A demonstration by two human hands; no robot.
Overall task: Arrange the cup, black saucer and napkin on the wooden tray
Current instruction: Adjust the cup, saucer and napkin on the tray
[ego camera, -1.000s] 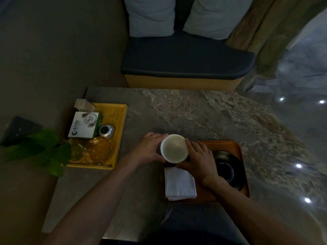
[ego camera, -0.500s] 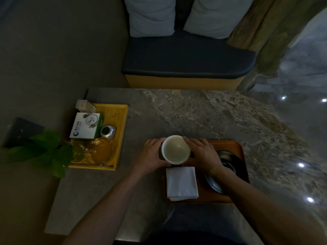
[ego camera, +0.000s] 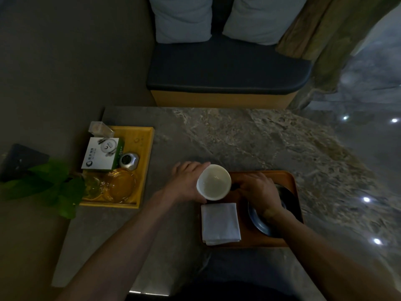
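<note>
The left hand [ego camera: 186, 181] wraps the white cup [ego camera: 213, 182] by its side wall, at the wooden tray's [ego camera: 260, 240] 10 o'clock corner. The right hand [ego camera: 258, 190] rests over the black saucer [ego camera: 258, 222]; whether it grips, I cannot tell. The cup looks stiff, smooth and breakable, so hold the wall, not the rim. The soft napkin [ego camera: 220, 223] lies at 7 o'clock. The tray sits on a marble table [ego camera: 249, 137]; a yellow tray [ego camera: 144, 148] lies at the table's 9 o'clock and a cushioned bench [ego camera: 227, 77] at 12.

Mottled grey stone worktop [ego camera: 249, 137], dimly lit, carrying two trays well apart: wooden tray [ego camera: 260, 241] near the front edge, yellow tray [ego camera: 145, 153] at left, apparently overhanging.
</note>
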